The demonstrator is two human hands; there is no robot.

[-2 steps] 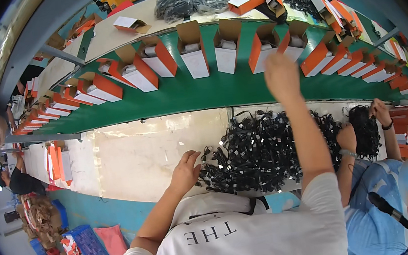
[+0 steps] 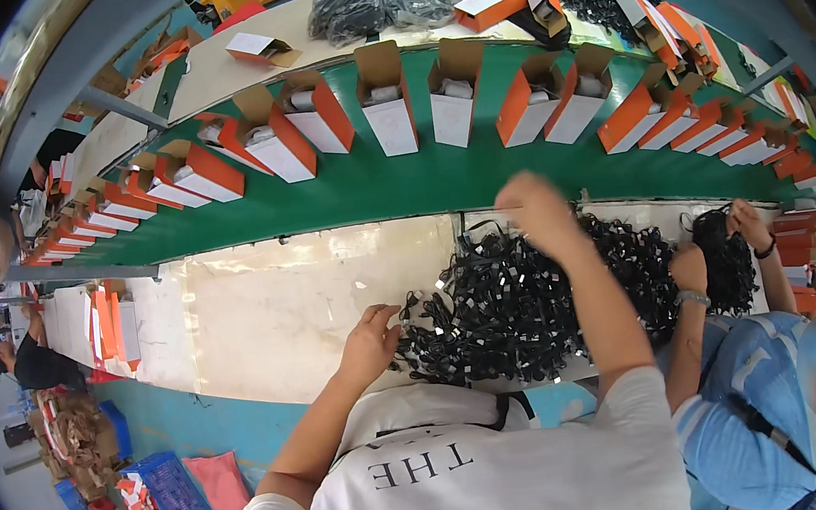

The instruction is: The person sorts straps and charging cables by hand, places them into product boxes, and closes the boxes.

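A large heap of black cables [image 2: 515, 308] lies on the pale worktable in front of me. At the heap's left edge, my left hand [image 2: 370, 346] rests with fingers slightly bent and thumb apart, nothing visible in it. My right hand [image 2: 536, 212] is raised above the heap's far side, near the close edge of the green conveyor belt [image 2: 322, 204]. Motion blurs its fingers, so their grip is unclear. Beyond it on the belt stand two open orange-and-white boxes, one on the left [image 2: 517, 122] and one on the right [image 2: 569, 121], with whitish wrapped items inside.
Several more open boxes [image 2: 391, 121] line the belt both ways. A co-worker's hands [image 2: 688, 268] work at a smaller cable bundle [image 2: 728, 264] on my right. Grey plastic bags [image 2: 379, 1] sit on the far bench. A metal frame bar [image 2: 125, 111] crosses at the left.
My right hand has come back from the open boxes, toward me and slightly left, over the cable heap. My left hand has hardly moved.
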